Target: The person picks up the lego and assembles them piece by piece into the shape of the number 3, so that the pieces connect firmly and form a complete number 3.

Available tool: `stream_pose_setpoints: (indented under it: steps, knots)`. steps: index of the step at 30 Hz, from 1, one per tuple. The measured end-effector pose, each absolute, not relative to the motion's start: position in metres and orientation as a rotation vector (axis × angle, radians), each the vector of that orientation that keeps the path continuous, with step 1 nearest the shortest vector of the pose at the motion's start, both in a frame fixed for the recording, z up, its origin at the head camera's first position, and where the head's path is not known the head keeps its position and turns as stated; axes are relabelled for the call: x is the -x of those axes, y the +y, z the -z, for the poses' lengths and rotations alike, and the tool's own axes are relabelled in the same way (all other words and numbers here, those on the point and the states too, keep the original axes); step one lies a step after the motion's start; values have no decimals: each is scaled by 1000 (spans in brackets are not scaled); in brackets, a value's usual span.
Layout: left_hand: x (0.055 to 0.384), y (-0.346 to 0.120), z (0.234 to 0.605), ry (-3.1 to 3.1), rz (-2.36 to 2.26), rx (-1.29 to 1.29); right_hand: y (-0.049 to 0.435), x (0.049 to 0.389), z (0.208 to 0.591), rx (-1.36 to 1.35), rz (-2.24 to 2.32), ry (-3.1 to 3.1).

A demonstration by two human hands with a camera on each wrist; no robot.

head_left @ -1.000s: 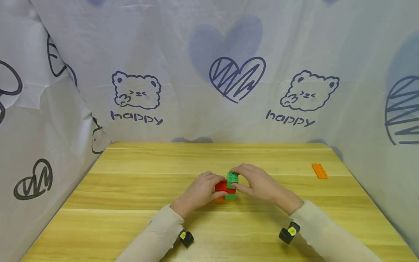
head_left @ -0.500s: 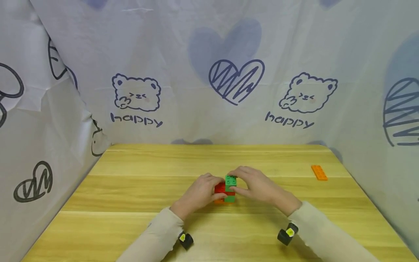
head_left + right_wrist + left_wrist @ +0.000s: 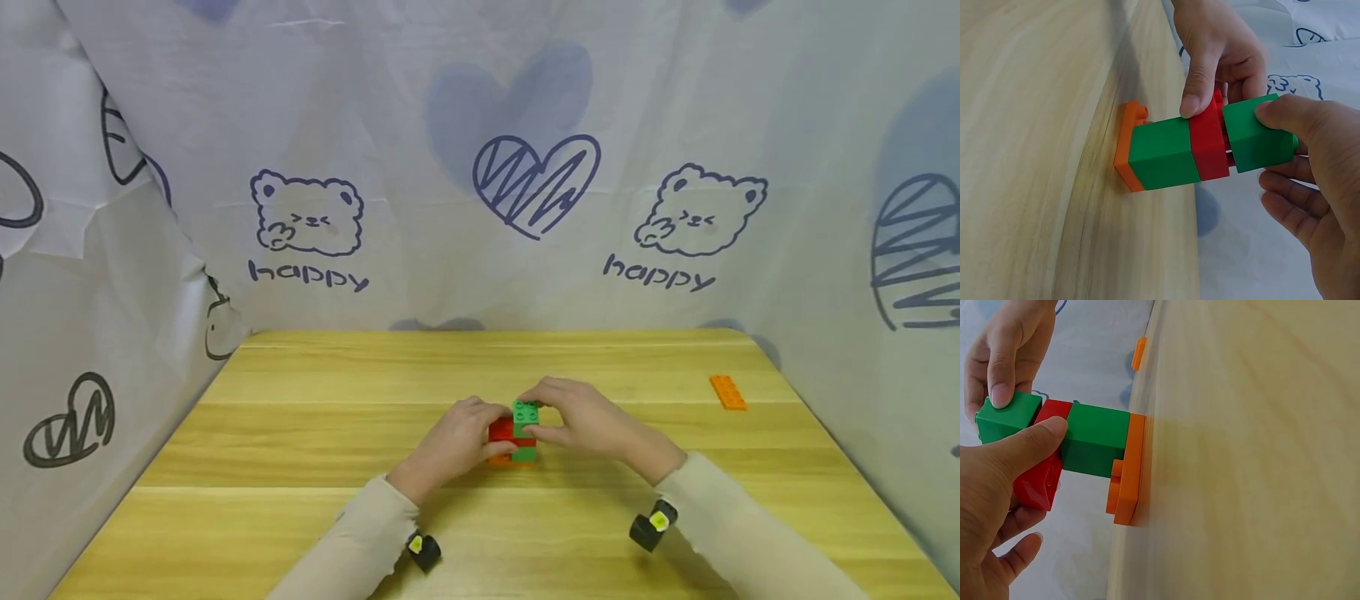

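Note:
In the head view, my right hand (image 3: 588, 417) pinches a green toy brick (image 3: 526, 415) between thumb and fingers, over the right end of a red brick (image 3: 500, 429). A narrow gap with red studs showing separates these two in the right wrist view. My left hand (image 3: 456, 446) grips the red brick, its thumb (image 3: 1047, 431) on the near side. Under the red brick, which sticks out to the left, sits a second green brick (image 3: 1163, 153). That one stands on an orange studded plate (image 3: 1132, 472) resting on the table.
A loose orange studded plate (image 3: 728, 392) lies at the far right of the wooden table (image 3: 337, 367). White cloth (image 3: 420, 275) with drawn hearts and bears hangs behind the table and at both sides.
The upper green brick in my right hand has shifted slightly left and down, lining up with the stack's right end. My left hand keeps its grip on the red brick.

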State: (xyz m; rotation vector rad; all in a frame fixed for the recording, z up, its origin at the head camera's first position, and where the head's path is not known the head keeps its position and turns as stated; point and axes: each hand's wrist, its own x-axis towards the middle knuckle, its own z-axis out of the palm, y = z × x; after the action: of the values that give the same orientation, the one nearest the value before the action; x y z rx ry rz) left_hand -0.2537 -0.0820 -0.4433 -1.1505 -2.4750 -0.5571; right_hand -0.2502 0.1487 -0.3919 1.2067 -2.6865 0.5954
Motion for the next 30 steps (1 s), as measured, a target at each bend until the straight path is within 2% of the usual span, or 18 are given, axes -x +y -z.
stream_pose_setpoints:
  steps: [30]
  knots:
    - [256, -82, 445, -2494, 452, 1096, 148, 254, 400, -1178, -667, -2652]
